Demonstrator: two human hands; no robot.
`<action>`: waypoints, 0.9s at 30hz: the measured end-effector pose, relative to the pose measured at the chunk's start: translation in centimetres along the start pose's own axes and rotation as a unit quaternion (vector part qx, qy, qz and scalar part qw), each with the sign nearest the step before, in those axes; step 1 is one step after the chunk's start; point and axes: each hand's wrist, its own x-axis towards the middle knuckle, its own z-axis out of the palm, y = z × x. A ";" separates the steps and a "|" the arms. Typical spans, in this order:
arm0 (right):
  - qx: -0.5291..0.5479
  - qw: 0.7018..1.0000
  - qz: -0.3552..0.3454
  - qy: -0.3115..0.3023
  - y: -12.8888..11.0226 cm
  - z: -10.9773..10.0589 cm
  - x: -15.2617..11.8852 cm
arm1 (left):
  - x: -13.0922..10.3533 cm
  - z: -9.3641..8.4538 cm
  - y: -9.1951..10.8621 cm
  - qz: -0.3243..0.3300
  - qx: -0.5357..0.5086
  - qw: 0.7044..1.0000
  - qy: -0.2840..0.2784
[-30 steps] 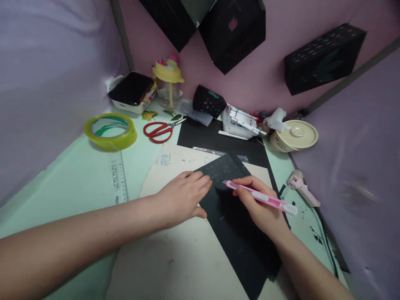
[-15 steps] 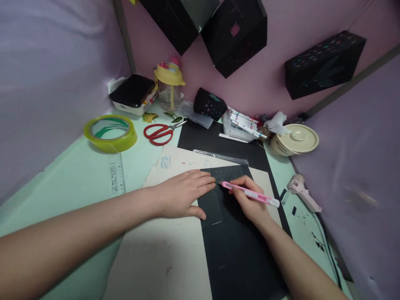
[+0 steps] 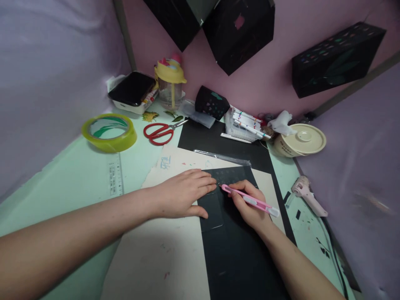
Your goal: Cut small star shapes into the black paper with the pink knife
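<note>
Across a mint-green tabletop (image 3: 73, 185), on a large off-white paper sheet (image 3: 150, 258), lay a long black card sheet (image 3: 240, 254), one end running towards the person and the other beneath their hands. The left hand (image 3: 186, 193) was pressed flat at the card's far left edge, fingers together and thumb set apart, gripping nothing but bearing down. The right hand (image 3: 253, 208) held a slim pink craft knife with a pale grey end (image 3: 250, 198) like a pen, pinched closely between thumb and fingers, its tip just beside the left fingertips. From where I stood, the step in hand looked like a small, careful cut or score in the card, though I could not tell whether the blade was biting or only hovering. A faint rectangular outline with a rounded corner (image 3: 214, 228) showed below the left palm; it might have been a clear plate or a mark. A further stroke, I judged, would call for firm pressure from the left hand, its fingertips drawn clear of the blade, and a light, slow pull with the knife. Red-handled scissors (image 3: 171, 127) and a broad yellow tape roll (image 3: 109, 145) rested beyond the left arm, within easy reach.
</note>
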 end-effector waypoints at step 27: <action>-0.077 0.964 -0.250 -0.047 0.3 0.2 0.0 | -0.2 0.5 0.0 0.001 0.012 1.000 0.019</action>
